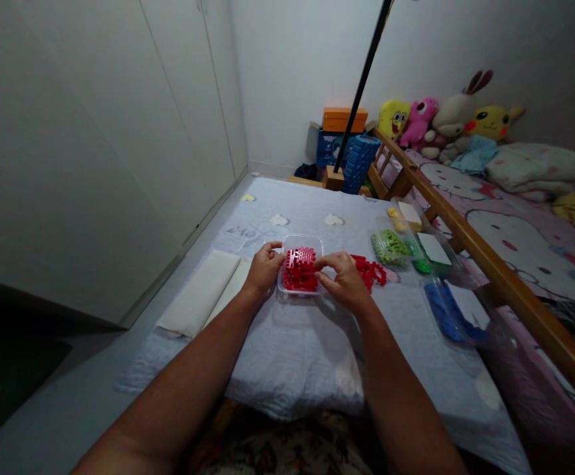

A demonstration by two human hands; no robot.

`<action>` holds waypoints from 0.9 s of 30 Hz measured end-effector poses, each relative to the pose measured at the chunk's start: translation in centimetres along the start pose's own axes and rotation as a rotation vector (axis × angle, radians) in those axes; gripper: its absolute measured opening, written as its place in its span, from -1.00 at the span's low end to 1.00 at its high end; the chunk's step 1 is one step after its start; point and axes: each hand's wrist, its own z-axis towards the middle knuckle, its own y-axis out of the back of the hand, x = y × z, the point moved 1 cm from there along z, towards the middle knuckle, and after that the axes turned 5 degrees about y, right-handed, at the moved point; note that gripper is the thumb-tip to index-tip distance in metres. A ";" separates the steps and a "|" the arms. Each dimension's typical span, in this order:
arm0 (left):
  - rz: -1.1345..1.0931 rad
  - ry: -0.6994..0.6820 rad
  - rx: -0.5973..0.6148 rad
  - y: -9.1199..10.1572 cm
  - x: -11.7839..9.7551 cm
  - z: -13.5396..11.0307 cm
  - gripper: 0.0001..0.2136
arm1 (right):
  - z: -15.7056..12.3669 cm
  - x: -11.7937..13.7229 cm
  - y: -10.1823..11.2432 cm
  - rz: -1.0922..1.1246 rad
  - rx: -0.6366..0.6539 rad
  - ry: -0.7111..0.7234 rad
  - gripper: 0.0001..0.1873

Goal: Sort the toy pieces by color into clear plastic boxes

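A clear plastic container stands on the cloth-covered table in front of me. Red interlocking building pieces are stacked in it. My left hand is closed on the container's left side, thumb and fingers at its rim. Over the right side, my right hand pinches at a red piece along the stack's edge; its fingertips partly cover that piece. More loose red pieces, some gear-shaped, lie on the cloth just beyond my right hand, which hides part of them.
Along the table's right side sit clear boxes of blue pieces, green pieces and yellow pieces. A folded cream cloth lies left. A wooden bed rail borders the right; a black pole rises behind the table.
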 end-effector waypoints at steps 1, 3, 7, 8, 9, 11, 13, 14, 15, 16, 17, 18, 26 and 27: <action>0.002 -0.002 -0.001 0.0 0.0 0.0 -0.58 | 0.0 0.4 -0.2 -0.010 0.038 0.006 -0.84; 0.004 -0.011 0.002 0.1 0.1 0.1 -0.59 | 0.1 0.9 -0.5 -0.041 0.091 0.011 -0.84; 0.009 -0.027 0.007 0.2 0.4 0.3 -0.60 | 0.2 1.2 -0.9 -0.104 0.122 0.012 -0.81; 0.010 -0.028 0.007 0.2 0.4 0.4 -0.61 | 0.2 1.2 -1.0 -0.118 0.120 0.014 -0.81; 0.010 -0.029 0.008 0.2 0.5 0.4 -0.61 | 0.2 1.2 -1.1 -0.130 0.117 0.017 -0.81; 0.008 -0.025 0.012 0.2 0.5 0.4 -0.60 | 0.1 1.2 -1.3 -0.143 0.108 0.025 -0.81; 0.001 -0.020 0.014 0.2 0.6 0.4 -0.60 | 0.1 1.1 -1.3 -0.136 0.092 0.036 -0.82; -0.003 -0.018 0.013 0.2 0.6 0.4 -0.59 | 0.1 0.9 -1.2 -0.127 0.072 0.037 -0.82; -0.005 -0.017 0.013 0.2 0.6 0.4 -0.59 | 0.1 0.7 -1.0 -0.118 0.042 0.033 -0.82; -0.006 -0.017 0.010 0.2 0.6 0.4 -0.60 | 0.0 0.3 -0.7 -0.108 0.001 0.023 -0.82; -0.004 -0.018 0.009 0.2 0.7 0.4 -0.60 | 0.0 -0.2 -0.2 -0.100 -0.047 0.006 -0.82; -0.001 -0.018 0.007 0.2 0.7 0.5 -0.60 | 0.0 -0.9 0.3 -0.097 -0.094 -0.017 -0.81; -0.011 0.000 0.017 0.2 0.7 0.5 -0.57 | -1.3 -6.0 5.0 -0.364 -0.153 -0.377 -0.70; -0.016 0.003 0.016 0.2 0.7 0.5 -0.57 | -1.4 -6.1 5.1 -0.422 -0.137 -0.420 -0.69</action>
